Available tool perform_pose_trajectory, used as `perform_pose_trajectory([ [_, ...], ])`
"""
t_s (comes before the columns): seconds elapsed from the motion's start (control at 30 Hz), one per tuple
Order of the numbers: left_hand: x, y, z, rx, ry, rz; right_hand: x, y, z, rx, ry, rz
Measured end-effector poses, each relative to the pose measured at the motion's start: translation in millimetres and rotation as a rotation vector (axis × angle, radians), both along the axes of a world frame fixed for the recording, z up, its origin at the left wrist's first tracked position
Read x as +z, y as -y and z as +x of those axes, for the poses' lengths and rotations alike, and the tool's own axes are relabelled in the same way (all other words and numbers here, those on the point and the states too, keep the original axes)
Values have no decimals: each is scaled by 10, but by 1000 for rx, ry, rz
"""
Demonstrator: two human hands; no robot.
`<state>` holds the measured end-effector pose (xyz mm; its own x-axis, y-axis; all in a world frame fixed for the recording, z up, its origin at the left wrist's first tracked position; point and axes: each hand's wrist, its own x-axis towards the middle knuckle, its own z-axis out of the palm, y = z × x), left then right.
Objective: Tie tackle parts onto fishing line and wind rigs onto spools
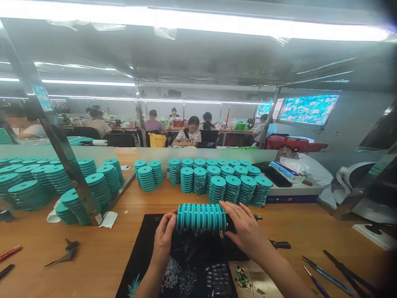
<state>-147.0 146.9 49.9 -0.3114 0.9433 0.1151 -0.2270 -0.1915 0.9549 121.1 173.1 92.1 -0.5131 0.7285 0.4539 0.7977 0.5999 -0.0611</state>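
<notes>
A row of teal spools [201, 217] lies sideways between my two hands, above a black mat [139, 248]. My left hand [164, 234] is closed round the left end, thumb and fingers against the outer disc. At the other end my right hand [245, 227] presses in, its fingers along the top and its thumb below. On the mat beneath are small white pieces [171, 272], thin metal pins [187, 282] and dark small packets or beads [218, 279]. Teal thread ends [134, 285] lie at the mat's lower left corner.
Upright spool stacks [217, 182] stand behind my hands, with more stacks [27, 192] left of a metal post [58, 132]. Tweezers [325, 273] and black scissors [347, 271] lie at right, a clamp-like tool [70, 251] at left. A box [291, 194] sits back right. Other people work beyond the low partition.
</notes>
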Motion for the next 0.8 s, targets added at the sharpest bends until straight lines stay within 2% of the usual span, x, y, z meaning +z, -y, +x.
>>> perform_pose_trajectory([
  [0.17,60,-9,-142,44,-155,-46,16,-32,38,42,-32,-35],
  [0.4,-2,-26,-155,47,-221,-51,191,-7,70,18,0,-103],
  [0.63,-12,-63,-177,63,-225,-84,151,-44,65,92,40,-130],
  [0.8,-115,-88,-224,89,-207,-91,137,-89,26,106,10,-114],
])
